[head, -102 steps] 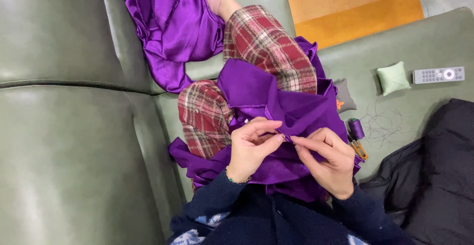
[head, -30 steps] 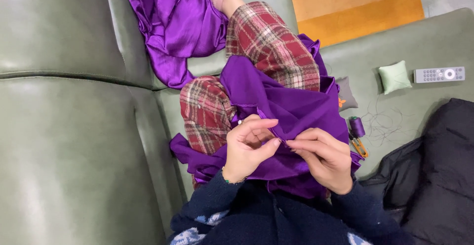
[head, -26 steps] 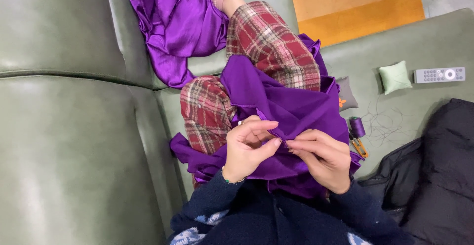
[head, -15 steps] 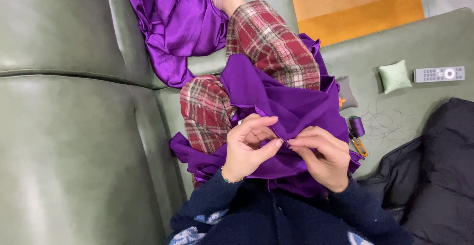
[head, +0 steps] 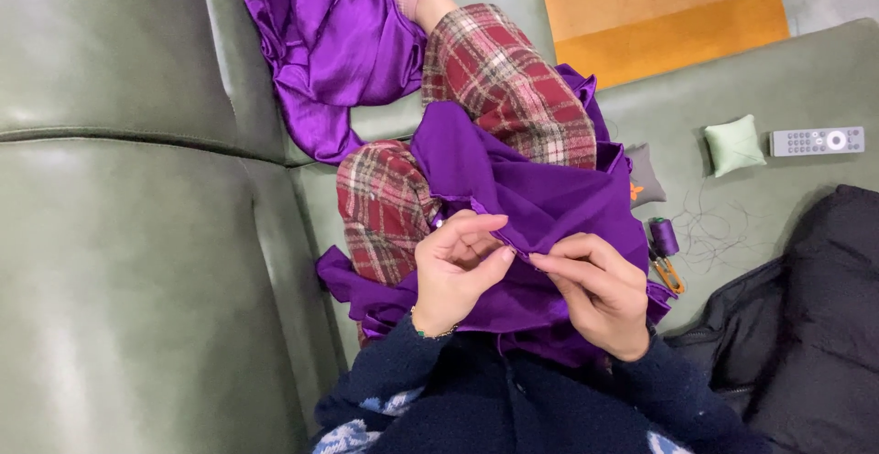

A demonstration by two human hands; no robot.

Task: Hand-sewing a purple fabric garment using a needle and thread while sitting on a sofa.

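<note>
L hand (head: 455,271) & R hand (head: 595,294) both pinch the purple cloth (head: 540,202) on the lap – fingers pressed tight on a fold. Looks like mid-stitch by hand. Next move prob needs a slow, careful pull – purple thread spool (head: 663,235) lies nearby.

Grey remote (head: 817,141) nr green pincushion (head: 734,145) — black jacket (head: 806,326).

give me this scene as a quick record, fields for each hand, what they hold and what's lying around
left hand: pinches a fold of the purple cloth
right hand: pinches the same fold, fingertips close to the left's
cloth: draped over the lap and plaid trousers
seat: green sofa
beside the right hand: purple thread spool, loose thread, green pincushion, grey remote, black jacket
</note>
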